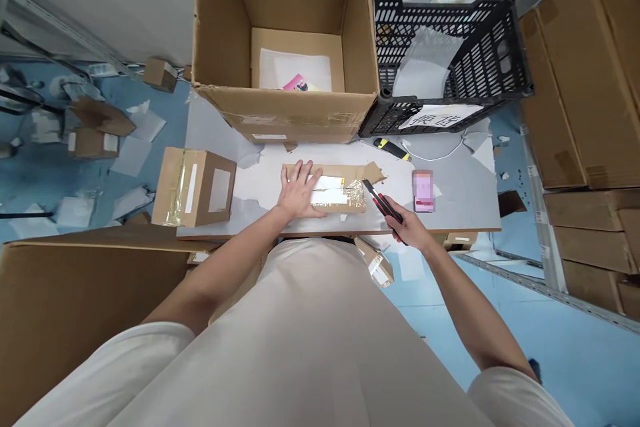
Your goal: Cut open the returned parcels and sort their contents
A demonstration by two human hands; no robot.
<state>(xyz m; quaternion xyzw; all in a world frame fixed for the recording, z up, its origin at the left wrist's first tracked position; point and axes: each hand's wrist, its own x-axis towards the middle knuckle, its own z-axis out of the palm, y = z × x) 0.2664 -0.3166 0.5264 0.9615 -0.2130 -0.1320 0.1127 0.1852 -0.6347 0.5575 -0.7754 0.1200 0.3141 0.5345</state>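
Note:
A flat, narrow cardboard box (353, 177) with a white label and shiny tape lies on the table before me. My left hand (300, 192) rests flat on its left part, fingers spread. A torn cardboard flap (374, 173) sticks out at the box's right end. In my right hand (409, 225) is a black and red utility knife (384, 204), its tip pointing up and left near that end. I cannot tell whether the blade touches the box. Right of the knife lies a phone (423, 191) with a lit pink screen.
Behind stand a large open carton (285, 107) holding papers and a black plastic crate (445, 110). A yellow and black cutter (393, 149) lies in front of the crate. A taped box (195, 188) sits at the table's left end. Stacked cartons (585, 227) line the right side.

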